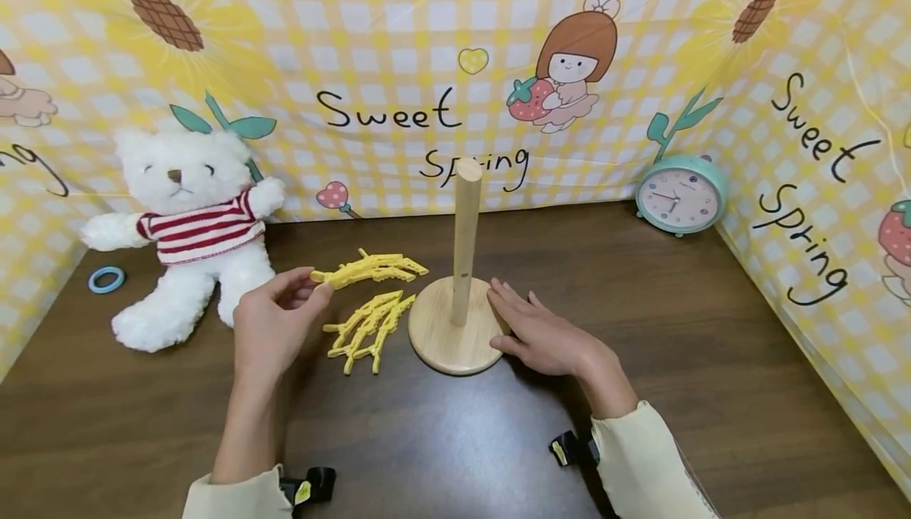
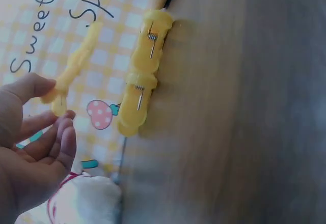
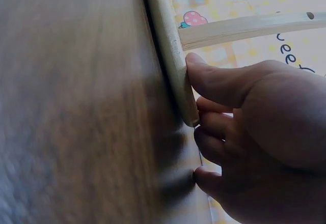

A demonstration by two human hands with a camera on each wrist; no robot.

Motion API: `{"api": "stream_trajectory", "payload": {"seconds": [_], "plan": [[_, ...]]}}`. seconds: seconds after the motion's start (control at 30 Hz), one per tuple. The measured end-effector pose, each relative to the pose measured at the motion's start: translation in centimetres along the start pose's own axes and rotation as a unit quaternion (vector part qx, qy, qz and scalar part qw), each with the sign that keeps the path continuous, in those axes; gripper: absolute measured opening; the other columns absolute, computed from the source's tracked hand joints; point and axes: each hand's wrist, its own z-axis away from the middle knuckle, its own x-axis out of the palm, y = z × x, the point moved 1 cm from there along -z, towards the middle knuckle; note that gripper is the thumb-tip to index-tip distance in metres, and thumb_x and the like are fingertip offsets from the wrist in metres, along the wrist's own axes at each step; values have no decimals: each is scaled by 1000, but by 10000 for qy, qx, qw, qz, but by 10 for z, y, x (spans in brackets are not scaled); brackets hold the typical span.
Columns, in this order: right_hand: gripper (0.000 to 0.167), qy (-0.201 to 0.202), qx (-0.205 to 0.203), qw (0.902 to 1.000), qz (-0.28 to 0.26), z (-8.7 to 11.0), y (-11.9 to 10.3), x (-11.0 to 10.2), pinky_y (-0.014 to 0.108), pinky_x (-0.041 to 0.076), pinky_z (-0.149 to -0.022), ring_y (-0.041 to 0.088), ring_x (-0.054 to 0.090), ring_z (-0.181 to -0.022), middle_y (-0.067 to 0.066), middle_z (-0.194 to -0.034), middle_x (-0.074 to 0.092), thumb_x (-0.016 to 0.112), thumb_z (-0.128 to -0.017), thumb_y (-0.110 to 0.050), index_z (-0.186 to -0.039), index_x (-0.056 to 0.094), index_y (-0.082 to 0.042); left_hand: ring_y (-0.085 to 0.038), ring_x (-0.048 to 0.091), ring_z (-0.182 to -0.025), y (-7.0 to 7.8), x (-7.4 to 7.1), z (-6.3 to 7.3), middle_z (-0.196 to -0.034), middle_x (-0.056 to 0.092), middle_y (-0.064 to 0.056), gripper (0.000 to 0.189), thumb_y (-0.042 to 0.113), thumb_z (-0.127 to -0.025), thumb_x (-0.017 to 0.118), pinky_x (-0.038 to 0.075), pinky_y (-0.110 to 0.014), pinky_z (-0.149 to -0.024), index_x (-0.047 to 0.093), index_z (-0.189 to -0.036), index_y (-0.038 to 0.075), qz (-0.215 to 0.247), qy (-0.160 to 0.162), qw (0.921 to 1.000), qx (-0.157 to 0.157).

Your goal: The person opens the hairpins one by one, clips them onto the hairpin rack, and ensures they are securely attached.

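Note:
In the head view, my left hand point(image 1: 274, 325) pinches the left end of a row of yellow plastic clothespins point(image 1: 373, 267) between thumb and fingers. The left wrist view shows this held clothespin point(image 2: 76, 63) raised off the table. A second group of yellow clothespins point(image 1: 370, 327) lies nearer to me; metal springs show on the clothespins point(image 2: 136, 94) in the left wrist view. My right hand point(image 1: 544, 337) rests with straight fingers on the right edge of a round wooden base point(image 1: 434, 349). From that base rises an upright wooden pole point(image 1: 466, 242).
A white teddy bear point(image 1: 202, 242) in a striped shirt sits at the back left, with a blue ring point(image 1: 107, 279) beside it. At the back right stands a green alarm clock point(image 1: 679, 196). A checked cloth point(image 1: 398, 36) hangs behind the brown table point(image 1: 712, 345).

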Motion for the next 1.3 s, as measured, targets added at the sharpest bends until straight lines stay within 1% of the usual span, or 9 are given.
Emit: {"api": "stream_trajectory", "payload": {"seconds": [0.1,0.17,0.33,0.43,0.53,0.7,0.87,1.13,1.3], "plan": [[72,15,58,10000,-16,1,1,-1,52,3,-123,30,5,-154,19,-168,5,54,-107,-27,-161,14,1,-2,61,-79,7,-2,1,-99,73,-14,38,26,-90,78,48,-9,-71,73,-119,1,107,24,9998,155],[73,35,78,10000,-25,1,1,0,52,3,-123,31,5,-154,21,-167,6,54,-107,-27,-161,14,1,-3,61,-80,12,-3,3,-99,72,-14,39,26,-90,78,48,-10,-71,73,-119,1,171,22,9997,197],[73,63,62,10000,-22,1,2,0,52,4,-123,30,6,-154,20,-167,7,53,-107,-28,-161,13,1,-4,61,-83,24,-8,8,-102,71,-12,41,29,-90,79,49,-9,-72,73,-121,3,357,-26,9988,325],[73,43,50,10000,-2,1,2,0,52,4,-123,30,6,-154,19,-168,6,54,-107,-28,-161,13,1,-5,62,-85,31,-7,10,-102,71,-10,40,28,-90,79,50,-10,-73,73,-121,4,524,-51,9974,500],[74,31,71,10000,-2,1,2,0,51,4,-123,28,6,-154,18,-168,5,54,-107,-29,-161,12,0,-7,63,-86,36,-5,12,-102,70,-8,37,24,-90,80,51,-11,-74,74,-121,5,705,-26,9947,750],[75,19,83,10000,2,0,2,0,50,4,-123,26,5,-154,17,-168,5,54,-107,-29,-161,12,-1,-9,62,-89,41,-3,12,-102,68,-3,35,14,-91,78,50,-13,-78,73,-124,4,975,57,9881,1190],[75,-20,108,9999,38,-1,1,0,49,4,-123,24,5,-154,16,-168,5,54,-107,-30,-161,12,-1,-9,62,-90,45,-5,14,-99,65,2,31,5,-91,75,50,-16,-83,73,-122,2,1154,90,9801,1612],[73,-54,259,9995,174,0,0,-1,49,4,-123,26,6,-154,17,-168,5,51,-108,-31,-161,12,-2,-9,60,-84,51,-11,19,-89,64,0,21,2,-86,79,45,-15,-73,77,-107,4,1015,74,9698,2218],[72,-77,336,9992,217,0,1,-1,50,4,-123,29,6,-154,19,-167,7,50,-108,-33,-162,12,-3,-9,58,-82,52,-11,18,-86,67,-5,20,-3,-82,81,45,-14,-77,76,-101,1,854,165,9565,2786]]}}
